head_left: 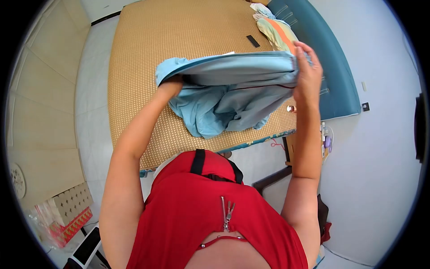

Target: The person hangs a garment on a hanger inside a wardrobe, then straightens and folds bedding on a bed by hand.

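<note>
A light blue garment (pixel 237 71) with a dark piping line is stretched between my two hands over the bed's woven mat (pixel 134 80). Its lower part hangs in folds onto the mat near the bed's front edge. My left hand (pixel 172 86) reaches inside the cloth at its left end, and the fabric hides its fingers. At the right end, my right hand (pixel 308 74) grips the cloth's upper corner between thumb and fingers.
A black remote (pixel 253 41) lies on the mat, near a striped pillow (pixel 277 33). The blue headboard (pixel 331 67) runs along the right. A chair (pixel 273 184) and small table (pixel 290 148) stand below right. Patterned boxes (pixel 71 204) are at lower left.
</note>
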`<state>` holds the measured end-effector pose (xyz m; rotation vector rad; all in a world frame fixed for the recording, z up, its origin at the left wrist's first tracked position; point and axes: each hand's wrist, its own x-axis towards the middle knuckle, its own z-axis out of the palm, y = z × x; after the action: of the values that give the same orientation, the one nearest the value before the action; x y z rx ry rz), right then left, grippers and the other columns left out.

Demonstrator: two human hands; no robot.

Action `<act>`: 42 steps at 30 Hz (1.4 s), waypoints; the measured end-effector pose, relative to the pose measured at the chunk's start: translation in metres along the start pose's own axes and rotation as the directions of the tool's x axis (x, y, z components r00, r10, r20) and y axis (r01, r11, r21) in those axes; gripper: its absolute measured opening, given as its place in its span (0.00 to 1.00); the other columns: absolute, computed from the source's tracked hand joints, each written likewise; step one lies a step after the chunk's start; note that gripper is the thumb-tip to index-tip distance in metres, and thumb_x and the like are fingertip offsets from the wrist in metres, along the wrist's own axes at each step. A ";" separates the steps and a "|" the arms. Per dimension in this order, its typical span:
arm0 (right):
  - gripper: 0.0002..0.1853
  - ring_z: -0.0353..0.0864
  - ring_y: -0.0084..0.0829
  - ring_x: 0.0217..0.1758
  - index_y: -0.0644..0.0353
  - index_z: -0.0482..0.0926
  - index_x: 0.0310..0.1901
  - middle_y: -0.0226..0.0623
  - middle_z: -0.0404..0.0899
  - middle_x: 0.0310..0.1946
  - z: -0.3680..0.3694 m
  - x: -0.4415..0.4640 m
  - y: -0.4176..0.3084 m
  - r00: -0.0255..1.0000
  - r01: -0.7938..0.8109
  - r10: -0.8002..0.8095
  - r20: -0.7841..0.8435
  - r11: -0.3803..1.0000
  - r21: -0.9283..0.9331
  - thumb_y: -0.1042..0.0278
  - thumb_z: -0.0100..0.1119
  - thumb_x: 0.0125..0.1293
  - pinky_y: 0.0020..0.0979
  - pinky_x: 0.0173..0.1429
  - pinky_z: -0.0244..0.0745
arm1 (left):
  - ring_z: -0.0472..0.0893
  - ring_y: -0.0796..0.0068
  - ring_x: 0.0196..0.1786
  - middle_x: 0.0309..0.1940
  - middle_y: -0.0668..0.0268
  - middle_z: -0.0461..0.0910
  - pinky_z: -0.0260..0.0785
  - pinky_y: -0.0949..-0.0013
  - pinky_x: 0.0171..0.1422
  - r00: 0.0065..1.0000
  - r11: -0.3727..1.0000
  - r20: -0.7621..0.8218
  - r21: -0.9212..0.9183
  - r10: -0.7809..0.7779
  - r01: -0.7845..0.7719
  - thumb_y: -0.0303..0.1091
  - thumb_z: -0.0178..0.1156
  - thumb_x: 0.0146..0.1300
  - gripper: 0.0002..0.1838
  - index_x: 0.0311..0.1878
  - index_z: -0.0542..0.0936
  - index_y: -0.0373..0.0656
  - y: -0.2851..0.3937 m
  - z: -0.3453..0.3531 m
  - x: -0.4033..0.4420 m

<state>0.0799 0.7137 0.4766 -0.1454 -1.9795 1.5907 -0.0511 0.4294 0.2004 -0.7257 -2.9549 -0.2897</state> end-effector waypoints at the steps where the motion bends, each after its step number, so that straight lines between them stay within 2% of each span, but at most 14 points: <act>1: 0.11 0.74 0.23 0.46 0.61 0.81 0.45 0.33 0.79 0.44 -0.006 0.001 -0.012 1.000 -0.005 0.007 -0.028 0.999 0.047 0.64 0.59 0.67 0.25 0.56 0.67 | 0.74 0.50 0.58 0.55 0.49 0.76 0.64 0.57 0.65 0.996 0.988 0.067 -0.134 -0.062 0.071 0.37 0.44 0.68 0.21 0.59 0.74 0.40 -0.001 -0.031 0.008; 2: 0.11 0.75 0.22 0.46 0.61 0.81 0.46 0.34 0.79 0.44 -0.012 0.002 -0.023 0.999 0.005 -0.002 -0.055 0.998 0.057 0.64 0.60 0.67 0.25 0.55 0.69 | 0.73 0.51 0.60 0.58 0.49 0.74 0.64 0.57 0.65 0.985 0.981 0.162 -0.172 -0.065 0.094 0.42 0.45 0.67 0.22 0.58 0.74 0.40 0.005 -0.075 0.002; 9: 0.14 0.77 0.29 0.50 0.60 0.78 0.52 0.38 0.77 0.50 -0.107 0.058 -0.042 0.959 0.029 -0.002 -0.285 0.995 0.091 0.65 0.59 0.67 0.31 0.55 0.74 | 0.69 0.52 0.65 0.61 0.51 0.72 0.59 0.59 0.70 0.963 0.945 0.108 -0.193 -0.248 0.265 0.45 0.47 0.68 0.24 0.61 0.73 0.42 -0.071 -0.023 -0.012; 13: 0.15 0.77 0.33 0.51 0.58 0.77 0.54 0.38 0.77 0.49 -0.190 0.102 -0.036 0.925 -0.008 0.038 -0.378 0.997 0.081 0.65 0.58 0.67 0.37 0.55 0.75 | 0.70 0.57 0.64 0.62 0.58 0.72 0.63 0.59 0.68 0.981 0.982 0.121 -0.096 -0.153 0.165 0.41 0.54 0.64 0.23 0.62 0.74 0.52 -0.112 -0.026 -0.034; 18: 0.13 0.77 0.33 0.52 0.55 0.78 0.54 0.34 0.78 0.49 -0.279 0.141 -0.018 0.823 -0.071 0.118 -0.556 0.992 0.105 0.66 0.56 0.68 0.39 0.56 0.74 | 0.66 0.60 0.68 0.68 0.59 0.66 0.58 0.61 0.72 0.970 0.984 0.234 0.178 -0.063 0.021 0.45 0.60 0.59 0.30 0.65 0.70 0.49 -0.102 -0.075 -0.053; 21: 0.14 0.77 0.32 0.54 0.56 0.78 0.54 0.35 0.78 0.51 -0.295 0.142 -0.005 0.729 -0.081 0.141 -0.670 0.989 0.120 0.68 0.54 0.69 0.38 0.58 0.73 | 0.61 0.60 0.71 0.70 0.60 0.62 0.54 0.62 0.75 0.923 0.967 0.374 -0.192 -0.087 0.169 0.46 0.60 0.59 0.33 0.68 0.67 0.49 -0.127 -0.048 -0.065; 22: 0.14 0.77 0.32 0.54 0.57 0.78 0.55 0.35 0.78 0.52 -0.332 0.151 0.017 0.722 -0.061 0.109 -0.683 0.994 0.095 0.68 0.54 0.69 0.37 0.58 0.73 | 0.60 0.61 0.72 0.71 0.61 0.61 0.52 0.63 0.76 0.826 0.965 0.561 -0.188 -0.049 0.185 0.48 0.59 0.62 0.34 0.69 0.65 0.48 -0.111 -0.067 -0.076; 25: 0.15 0.77 0.32 0.54 0.60 0.77 0.55 0.36 0.78 0.52 -0.397 0.160 0.073 0.710 -0.076 0.085 -0.699 0.996 0.044 0.68 0.55 0.68 0.35 0.58 0.74 | 0.67 0.62 0.68 0.66 0.58 0.68 0.56 0.68 0.73 0.783 0.660 0.617 -0.623 0.084 0.420 0.57 0.58 0.63 0.35 0.65 0.70 0.40 -0.137 -0.028 -0.110; 29: 0.16 0.79 0.32 0.52 0.63 0.77 0.54 0.36 0.78 0.51 -0.373 0.135 0.091 0.610 -0.189 0.142 -0.780 0.982 0.030 0.67 0.57 0.67 0.33 0.57 0.74 | 0.74 0.70 0.60 0.60 0.59 0.75 0.62 0.71 0.68 0.574 0.343 0.808 -0.580 0.133 0.739 0.54 0.52 0.69 0.28 0.61 0.75 0.41 -0.128 -0.027 -0.137; 31: 0.15 0.79 0.34 0.51 0.66 0.78 0.52 0.40 0.79 0.49 -0.385 0.140 0.112 0.590 -0.157 0.140 -0.795 0.986 0.057 0.70 0.60 0.64 0.34 0.57 0.74 | 0.69 0.70 0.66 0.64 0.61 0.70 0.56 0.72 0.71 0.590 0.357 0.772 -0.634 0.236 0.686 0.58 0.55 0.65 0.32 0.63 0.74 0.44 -0.116 -0.039 -0.147; 33: 0.15 0.78 0.35 0.52 0.67 0.78 0.50 0.42 0.79 0.49 -0.398 0.146 0.131 0.567 -0.119 0.118 -0.815 0.991 0.061 0.73 0.61 0.62 0.35 0.58 0.74 | 0.55 0.66 0.74 0.71 0.58 0.60 0.43 0.69 0.77 0.432 0.483 0.809 -0.586 0.400 0.651 0.60 0.59 0.61 0.41 0.71 0.63 0.44 -0.108 -0.060 -0.151; 35: 0.15 0.78 0.38 0.52 0.68 0.79 0.50 0.45 0.79 0.48 -0.406 0.146 0.137 0.561 -0.099 0.191 -0.806 0.981 0.164 0.77 0.61 0.61 0.38 0.59 0.73 | 0.56 0.61 0.74 0.71 0.55 0.59 0.43 0.66 0.76 0.406 0.609 0.793 -0.610 0.455 0.508 0.62 0.63 0.54 0.48 0.71 0.61 0.43 -0.111 -0.051 -0.157; 38: 0.14 0.77 0.41 0.52 0.68 0.79 0.50 0.46 0.78 0.49 -0.419 0.148 0.146 0.570 -0.133 0.173 -0.804 0.984 0.118 0.77 0.59 0.62 0.41 0.61 0.72 | 0.57 0.58 0.73 0.70 0.52 0.60 0.44 0.65 0.76 0.430 0.527 0.779 -0.626 0.457 0.575 0.63 0.65 0.51 0.50 0.71 0.62 0.41 -0.103 -0.062 -0.164; 42: 0.14 0.77 0.41 0.53 0.68 0.78 0.50 0.46 0.77 0.49 -0.436 0.148 0.160 0.586 -0.115 0.125 -0.801 0.991 0.070 0.76 0.57 0.63 0.43 0.60 0.72 | 0.60 0.59 0.71 0.68 0.51 0.63 0.50 0.65 0.73 0.374 0.687 0.852 -0.519 0.366 0.509 0.63 0.65 0.51 0.48 0.69 0.65 0.40 -0.107 -0.050 -0.170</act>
<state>0.1344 1.1965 0.4333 -0.8644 -1.2340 1.2535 0.0511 0.2502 0.2099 -1.0904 -3.9218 -1.7754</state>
